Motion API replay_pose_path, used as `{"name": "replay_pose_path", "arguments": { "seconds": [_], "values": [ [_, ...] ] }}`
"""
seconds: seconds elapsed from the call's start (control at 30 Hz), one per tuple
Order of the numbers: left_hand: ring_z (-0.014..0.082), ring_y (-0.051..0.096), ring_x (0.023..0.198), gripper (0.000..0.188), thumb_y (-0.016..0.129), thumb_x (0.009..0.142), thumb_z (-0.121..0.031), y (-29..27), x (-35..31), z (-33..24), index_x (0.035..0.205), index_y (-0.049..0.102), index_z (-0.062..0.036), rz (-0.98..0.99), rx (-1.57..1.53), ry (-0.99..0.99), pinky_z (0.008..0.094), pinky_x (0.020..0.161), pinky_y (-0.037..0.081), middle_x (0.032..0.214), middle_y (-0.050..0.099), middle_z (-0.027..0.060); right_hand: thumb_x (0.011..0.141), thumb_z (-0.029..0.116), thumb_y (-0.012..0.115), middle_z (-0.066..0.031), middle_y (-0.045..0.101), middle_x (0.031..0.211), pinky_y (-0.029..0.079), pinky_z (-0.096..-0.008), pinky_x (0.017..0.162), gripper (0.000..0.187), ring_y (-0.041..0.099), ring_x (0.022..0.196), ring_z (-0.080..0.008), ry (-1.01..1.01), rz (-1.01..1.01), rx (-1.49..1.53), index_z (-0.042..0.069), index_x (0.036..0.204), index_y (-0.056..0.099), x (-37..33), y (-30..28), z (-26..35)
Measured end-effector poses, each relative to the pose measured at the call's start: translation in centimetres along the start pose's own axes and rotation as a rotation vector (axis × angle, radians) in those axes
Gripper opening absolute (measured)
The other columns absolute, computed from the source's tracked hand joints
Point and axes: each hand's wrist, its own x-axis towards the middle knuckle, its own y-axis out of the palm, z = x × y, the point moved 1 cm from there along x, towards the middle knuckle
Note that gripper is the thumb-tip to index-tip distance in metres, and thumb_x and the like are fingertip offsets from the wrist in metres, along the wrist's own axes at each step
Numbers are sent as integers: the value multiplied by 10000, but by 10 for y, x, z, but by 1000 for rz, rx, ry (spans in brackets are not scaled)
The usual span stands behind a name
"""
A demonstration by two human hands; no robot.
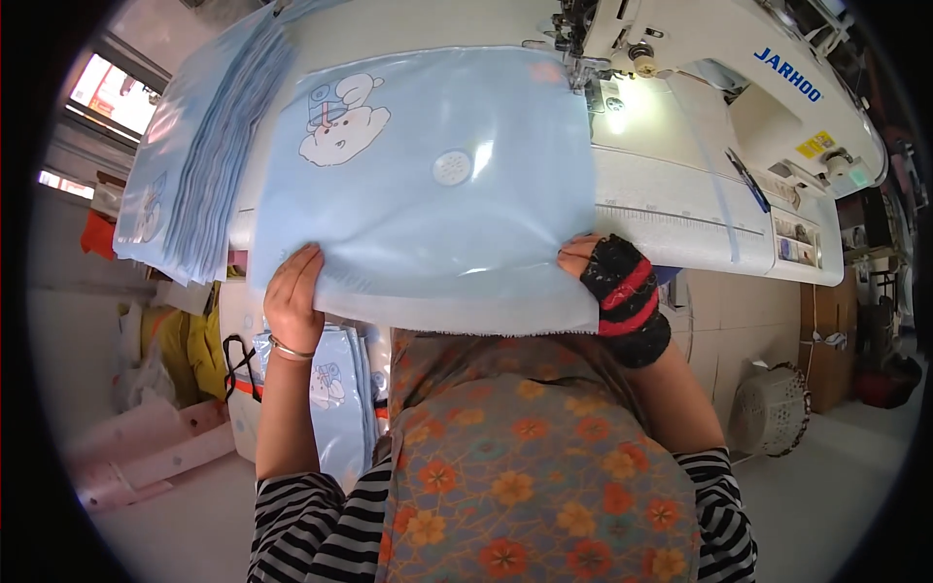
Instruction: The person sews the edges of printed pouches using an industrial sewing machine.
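A shiny light-blue printed sheet [418,209] with a white cartoon animal on it lies over the sewing table, its near edge hanging past the table's front. My left hand [294,291] is closed on the sheet's near left side, a bracelet at the wrist. On the near right side my right hand [604,282], in a black and red striped fingerless glove, pinches the same sheet. The far right corner of the sheet reaches the needle area of a white sewing machine [680,44], where a lamp shines.
A thick stack of similar blue sheets [199,146] hangs over the table's left side. More folded blue pieces [340,389] lie below the table edge. A dark pen-like tool [748,182] rests on the right of the table, and a white basket [773,408] stands lower right.
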Motion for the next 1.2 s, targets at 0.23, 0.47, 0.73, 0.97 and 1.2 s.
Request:
{"name": "replay_pose_path", "arguments": {
  "seconds": [0.23,0.47,0.73,0.97,1.2],
  "values": [
    [348,633,1039,481,484,610,145,7,14,-4,1051,645,40,-16,22,-7,399,917,513,1093,656,177,788,47,571,-120,656,1017,512,-403,866,238,633,988,-318,14,32,-6,55,1012,650,5,-1,-17],
    [340,614,1056,557,494,574,171,13,49,4,1089,643,20,71,81,-35,389,911,509,1144,633,161,732,3,557,-136,620,1170,462,-411,980,374,575,1126,-326,44,88,-84,57,1093,639,31,-10,-33],
    [358,587,1086,613,502,586,153,24,92,31,1160,627,-24,212,-3,-45,389,943,486,1212,610,158,661,-56,564,-137,600,1219,448,-416,998,478,561,1143,-336,111,104,-139,63,1120,629,56,-9,-48],
    [344,580,1100,598,503,615,147,44,122,54,1172,627,-33,193,105,77,384,962,472,1236,602,146,679,-28,595,-141,576,1259,450,-433,992,505,542,1161,-346,87,84,-181,49,1178,588,72,-3,-71],
    [307,610,1055,557,492,648,141,52,128,61,1149,648,-45,222,95,59,372,915,501,1170,646,111,768,120,693,-177,554,1276,439,-438,1005,435,531,1170,-362,135,77,-221,15,1174,579,85,0,-75]
  ]
}}
